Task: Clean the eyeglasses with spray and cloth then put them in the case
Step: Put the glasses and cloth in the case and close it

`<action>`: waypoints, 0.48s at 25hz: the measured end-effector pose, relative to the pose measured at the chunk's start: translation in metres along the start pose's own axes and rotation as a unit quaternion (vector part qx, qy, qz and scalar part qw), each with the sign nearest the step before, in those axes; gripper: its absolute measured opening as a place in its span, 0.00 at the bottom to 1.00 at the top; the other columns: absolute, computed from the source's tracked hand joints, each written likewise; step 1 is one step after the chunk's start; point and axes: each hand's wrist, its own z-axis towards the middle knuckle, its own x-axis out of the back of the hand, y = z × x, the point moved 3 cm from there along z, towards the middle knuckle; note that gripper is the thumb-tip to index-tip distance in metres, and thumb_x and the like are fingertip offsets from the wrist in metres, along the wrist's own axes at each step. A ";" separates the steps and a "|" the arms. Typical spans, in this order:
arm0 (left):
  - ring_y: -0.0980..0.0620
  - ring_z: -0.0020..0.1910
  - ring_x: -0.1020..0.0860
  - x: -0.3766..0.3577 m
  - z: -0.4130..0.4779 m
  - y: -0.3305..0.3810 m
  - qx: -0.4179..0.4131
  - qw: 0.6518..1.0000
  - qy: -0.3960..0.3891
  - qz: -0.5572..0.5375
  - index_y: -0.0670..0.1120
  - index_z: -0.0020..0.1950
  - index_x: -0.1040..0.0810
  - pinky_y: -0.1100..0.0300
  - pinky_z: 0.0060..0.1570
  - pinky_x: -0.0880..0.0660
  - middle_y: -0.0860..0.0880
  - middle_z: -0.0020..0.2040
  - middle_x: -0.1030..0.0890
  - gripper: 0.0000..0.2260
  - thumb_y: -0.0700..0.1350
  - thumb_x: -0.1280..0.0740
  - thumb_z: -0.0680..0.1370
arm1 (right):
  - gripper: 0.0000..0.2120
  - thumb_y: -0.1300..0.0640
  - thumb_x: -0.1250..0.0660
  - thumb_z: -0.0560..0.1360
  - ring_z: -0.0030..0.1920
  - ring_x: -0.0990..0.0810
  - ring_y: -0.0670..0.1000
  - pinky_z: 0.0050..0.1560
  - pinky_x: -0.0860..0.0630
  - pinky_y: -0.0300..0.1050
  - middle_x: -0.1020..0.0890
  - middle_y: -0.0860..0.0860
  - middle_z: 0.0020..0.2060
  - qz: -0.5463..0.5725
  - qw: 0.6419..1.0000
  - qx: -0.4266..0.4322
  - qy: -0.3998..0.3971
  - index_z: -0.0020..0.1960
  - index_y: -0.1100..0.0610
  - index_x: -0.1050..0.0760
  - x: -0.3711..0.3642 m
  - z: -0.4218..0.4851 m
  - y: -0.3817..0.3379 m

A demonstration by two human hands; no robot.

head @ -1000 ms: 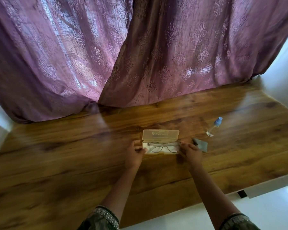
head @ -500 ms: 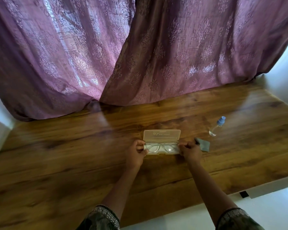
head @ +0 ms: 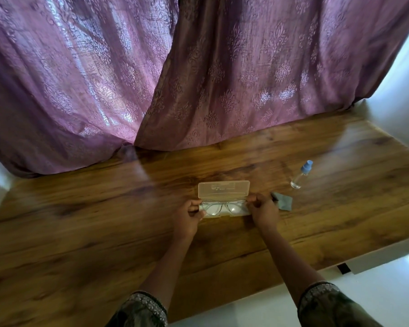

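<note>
A translucent eyeglass case [head: 223, 192] lies open on the wooden table, its lid tipped back away from me. Clear-framed eyeglasses [head: 222, 207] rest in its lower tray, lenses up. My left hand [head: 191, 215] pinches the left end of the glasses at the tray's edge. My right hand [head: 262, 208] pinches the right end. A small grey cloth [head: 284, 204] lies flat just right of my right hand. A clear spray bottle [head: 301, 175] with a blue cap lies on its side further right and back.
The wooden table [head: 104, 220] runs from the near edge to purple patterned curtains [head: 151, 79] hanging onto its back edge. White walls stand at both sides. White floor shows below the table's near right edge.
Both hands stay on the ends of the glasses in the case; the glasses have settled a little lower into the tray. The view has shifted slightly.
</note>
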 end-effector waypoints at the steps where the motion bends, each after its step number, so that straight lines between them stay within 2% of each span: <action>1: 0.50 0.49 0.20 0.000 0.000 0.000 -0.004 1.000 0.004 0.006 0.42 0.57 0.22 0.58 0.46 0.20 0.42 0.54 0.18 0.14 0.36 0.29 0.71 | 0.07 0.59 0.33 0.73 0.46 0.20 0.55 0.40 0.29 0.42 0.17 0.55 0.48 -0.026 0.999 0.021 -0.004 0.51 0.55 0.22 0.000 -0.001 -0.002; 6: 0.53 0.48 0.21 0.000 -0.002 0.003 -0.031 0.997 0.027 0.063 0.43 0.58 0.22 0.62 0.49 0.24 0.45 0.54 0.18 0.14 0.39 0.30 0.72 | 0.12 0.56 0.40 0.77 0.48 0.20 0.60 0.43 0.25 0.48 0.19 0.58 0.49 -0.177 0.977 0.115 -0.001 0.59 0.54 0.25 -0.003 -0.011 -0.008; 12: 0.52 0.50 0.21 -0.001 0.000 -0.001 0.006 0.999 0.031 0.007 0.44 0.58 0.22 0.53 0.50 0.20 0.41 0.55 0.18 0.14 0.38 0.30 0.73 | 0.12 0.56 0.39 0.77 0.45 0.20 0.60 0.37 0.29 0.44 0.17 0.60 0.46 -0.123 0.987 0.104 0.008 0.59 0.57 0.26 0.000 -0.014 -0.003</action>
